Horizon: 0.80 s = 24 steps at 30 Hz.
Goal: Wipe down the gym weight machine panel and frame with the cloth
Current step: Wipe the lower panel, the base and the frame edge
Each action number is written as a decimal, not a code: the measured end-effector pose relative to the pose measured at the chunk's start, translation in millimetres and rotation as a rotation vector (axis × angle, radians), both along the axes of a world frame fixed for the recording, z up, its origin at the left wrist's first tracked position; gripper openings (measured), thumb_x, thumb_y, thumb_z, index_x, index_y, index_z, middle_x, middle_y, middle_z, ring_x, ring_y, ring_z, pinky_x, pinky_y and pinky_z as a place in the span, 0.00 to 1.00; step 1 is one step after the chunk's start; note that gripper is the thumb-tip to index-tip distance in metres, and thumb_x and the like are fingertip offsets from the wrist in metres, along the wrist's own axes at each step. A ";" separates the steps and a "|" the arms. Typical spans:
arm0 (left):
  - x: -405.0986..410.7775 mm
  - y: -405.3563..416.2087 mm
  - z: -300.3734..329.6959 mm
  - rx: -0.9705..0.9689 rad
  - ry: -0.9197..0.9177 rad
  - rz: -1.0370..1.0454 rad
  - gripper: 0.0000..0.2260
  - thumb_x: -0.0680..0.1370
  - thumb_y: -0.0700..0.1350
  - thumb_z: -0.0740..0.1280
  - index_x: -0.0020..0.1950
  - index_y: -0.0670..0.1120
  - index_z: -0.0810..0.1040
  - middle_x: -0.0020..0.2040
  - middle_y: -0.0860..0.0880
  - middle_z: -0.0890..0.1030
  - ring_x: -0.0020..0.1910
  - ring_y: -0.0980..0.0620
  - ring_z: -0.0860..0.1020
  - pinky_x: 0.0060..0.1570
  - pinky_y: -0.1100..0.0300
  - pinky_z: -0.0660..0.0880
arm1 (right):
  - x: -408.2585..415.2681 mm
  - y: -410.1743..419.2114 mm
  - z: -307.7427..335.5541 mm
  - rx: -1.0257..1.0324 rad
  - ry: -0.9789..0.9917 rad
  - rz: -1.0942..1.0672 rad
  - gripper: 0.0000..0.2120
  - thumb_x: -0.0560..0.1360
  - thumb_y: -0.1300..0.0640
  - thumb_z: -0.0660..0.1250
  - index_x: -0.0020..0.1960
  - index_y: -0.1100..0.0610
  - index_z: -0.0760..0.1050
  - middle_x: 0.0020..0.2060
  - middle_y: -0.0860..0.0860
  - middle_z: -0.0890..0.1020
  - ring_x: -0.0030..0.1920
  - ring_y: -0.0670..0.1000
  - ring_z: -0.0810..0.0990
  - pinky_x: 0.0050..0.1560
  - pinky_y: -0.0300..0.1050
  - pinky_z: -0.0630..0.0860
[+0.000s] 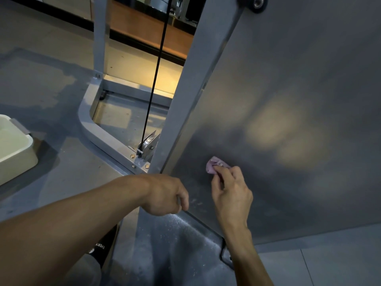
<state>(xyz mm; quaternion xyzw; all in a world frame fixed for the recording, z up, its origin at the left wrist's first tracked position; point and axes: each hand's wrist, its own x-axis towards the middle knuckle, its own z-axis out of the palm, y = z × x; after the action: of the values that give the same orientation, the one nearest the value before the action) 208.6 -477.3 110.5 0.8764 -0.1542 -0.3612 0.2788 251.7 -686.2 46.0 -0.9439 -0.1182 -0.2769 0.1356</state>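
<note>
My right hand [231, 195] pinches the small pink cloth [215, 165] in its fingertips, pressed flat on the lower part of the grey panel [288, 100]. My left hand [167, 196] grips the panel's bottom corner beside the frame post [185, 89], fingers curled. Black cable [154, 79] runs down to a pulley [148, 144]. White bin [14, 145] sits on the floor, far left.

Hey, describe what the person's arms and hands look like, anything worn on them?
Both forearms are bare all the way to the frame edge: no sleeves, gloves, watch or bands visible. The left hand and right hand show no rings that I can make out.
</note>
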 end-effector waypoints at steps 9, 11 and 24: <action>1.0 1.4 0.8 -0.008 0.001 0.012 0.13 0.84 0.47 0.63 0.67 0.57 0.79 0.64 0.54 0.81 0.62 0.55 0.78 0.62 0.61 0.73 | -8.9 4.4 -63.9 -0.162 0.358 -0.031 0.06 0.72 0.61 0.74 0.49 0.54 0.83 0.43 0.53 0.77 0.31 0.60 0.80 0.27 0.51 0.75; 1.1 -1.0 0.0 -0.009 -0.007 0.007 0.13 0.84 0.47 0.63 0.66 0.57 0.80 0.63 0.54 0.82 0.61 0.55 0.79 0.64 0.60 0.74 | -10.4 3.1 -51.4 -0.128 0.316 -0.003 0.10 0.67 0.62 0.78 0.47 0.53 0.83 0.40 0.53 0.77 0.27 0.59 0.79 0.22 0.49 0.73; 1.6 -2.1 -1.2 -0.012 0.003 0.004 0.13 0.85 0.47 0.62 0.67 0.56 0.80 0.65 0.55 0.81 0.59 0.57 0.78 0.57 0.64 0.72 | -8.6 -18.4 -54.3 -0.100 0.181 -0.008 0.13 0.63 0.64 0.82 0.44 0.54 0.82 0.40 0.54 0.78 0.24 0.58 0.76 0.19 0.45 0.68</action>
<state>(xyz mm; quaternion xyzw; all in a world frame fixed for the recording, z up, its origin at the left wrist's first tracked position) 210.2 -479.4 109.3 0.8743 -0.1543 -0.3611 0.2852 243.1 -704.6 -8.2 -0.9711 -0.1155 -0.1850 0.0972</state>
